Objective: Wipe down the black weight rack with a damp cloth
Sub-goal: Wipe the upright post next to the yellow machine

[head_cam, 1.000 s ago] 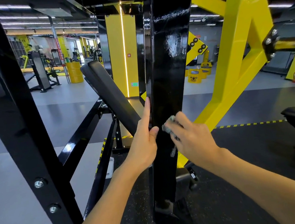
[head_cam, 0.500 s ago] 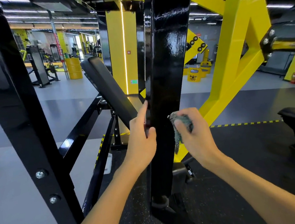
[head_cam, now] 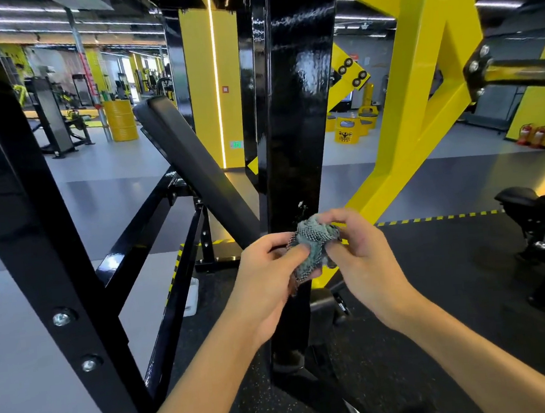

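Head view: the damp cloth (head_cam: 314, 245) is no longer on the black weight rack (head_cam: 300, 121). A second ago the right hand pressed it against the rack's front face while the left hand steadied its edge. Now both hands have come off the metal and meet just in front of it. The left hand (head_cam: 263, 273) pinches one side of the bunched cloth between thumb and fingers, and the right hand (head_cam: 364, 257) pinches the other. Wet streaks (head_cam: 305, 71) shine higher up the rack. I judge that wiping is paused to refold or turn the cloth to a fresh side, with the lower part probably left to do.
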The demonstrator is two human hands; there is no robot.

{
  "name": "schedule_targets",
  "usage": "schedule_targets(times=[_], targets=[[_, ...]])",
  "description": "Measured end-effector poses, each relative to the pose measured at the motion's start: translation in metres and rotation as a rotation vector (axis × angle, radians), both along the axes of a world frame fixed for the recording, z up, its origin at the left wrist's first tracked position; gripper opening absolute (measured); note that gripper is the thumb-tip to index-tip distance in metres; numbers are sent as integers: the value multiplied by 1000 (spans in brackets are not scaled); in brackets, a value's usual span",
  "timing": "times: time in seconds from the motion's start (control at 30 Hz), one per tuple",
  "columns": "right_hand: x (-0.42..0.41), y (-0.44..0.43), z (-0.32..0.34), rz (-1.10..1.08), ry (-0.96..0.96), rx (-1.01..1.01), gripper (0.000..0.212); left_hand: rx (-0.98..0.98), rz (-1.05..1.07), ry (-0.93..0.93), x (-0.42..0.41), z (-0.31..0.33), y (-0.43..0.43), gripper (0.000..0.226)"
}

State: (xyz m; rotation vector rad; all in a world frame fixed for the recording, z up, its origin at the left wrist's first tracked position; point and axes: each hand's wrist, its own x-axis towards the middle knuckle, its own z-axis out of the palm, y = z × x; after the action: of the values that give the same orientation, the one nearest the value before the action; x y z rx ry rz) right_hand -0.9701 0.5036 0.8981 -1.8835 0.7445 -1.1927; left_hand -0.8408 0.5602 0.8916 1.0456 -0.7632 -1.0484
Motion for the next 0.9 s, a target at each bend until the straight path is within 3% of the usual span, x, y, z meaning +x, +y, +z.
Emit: schedule_targets(times=[0.2, 0.37, 0.47, 0.53, 0.63, 0.7, 0.8, 0.9], targets=[[-2, 11, 0, 63, 352, -350, 63, -56, 283, -241, -8, 8, -2, 13], [0, -12, 17, -195, 339, -658, 42, -172, 137, -357, -6, 26, 6, 11], [5, -30, 36, -326, 267, -835, 31, -237, 330, -589, 8, 34, 2, 21], [14, -44, 53, -394, 187, -895, 25, -225, 396, -689, 20, 35, -8, 40], [29, -61, 57, -428, 174, -964, 22, -201, 216, -711, 30, 30, -25, 72], [32, -65, 37, -409, 277, -1043, 21, -193, 158, -710, 32, 25, -28, 84], [22, -68, 17, -287, 488, -1228, 24, -201, 165, -689, 38, 17, -30, 87], [22, -72, 32, -370, 420, -1172, 21, -193, 142, -660, 40, 12, -29, 87]])
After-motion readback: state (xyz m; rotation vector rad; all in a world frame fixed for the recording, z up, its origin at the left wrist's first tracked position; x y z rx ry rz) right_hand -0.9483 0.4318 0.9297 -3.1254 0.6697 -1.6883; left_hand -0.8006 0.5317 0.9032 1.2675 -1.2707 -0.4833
